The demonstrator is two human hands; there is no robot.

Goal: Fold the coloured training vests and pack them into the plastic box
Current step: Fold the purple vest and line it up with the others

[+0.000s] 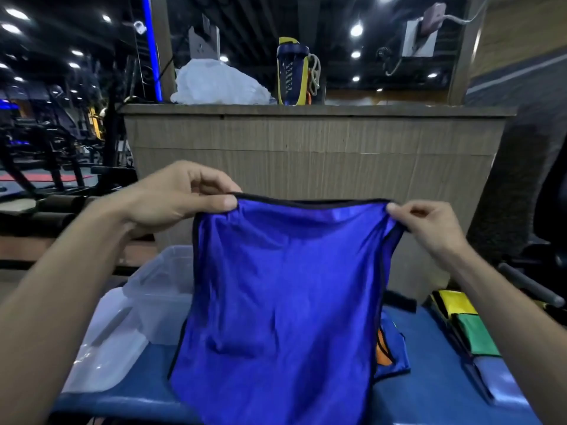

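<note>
A shiny blue training vest with black trim hangs spread in front of me above the blue surface. My left hand pinches its top left corner, and my right hand pinches its top right corner. The clear plastic box stands behind the vest's left edge, partly hidden by it. Its clear lid lies beside it on the left. An orange and blue vest peeks out behind the held vest's right edge. Folded yellow and green vests lie in a row at the right.
The blue padded surface carries everything. A wood-panelled counter rises right behind it, with a blue and yellow bottle and a white bag on top. Gym machines stand at the left, a dark chair at the right.
</note>
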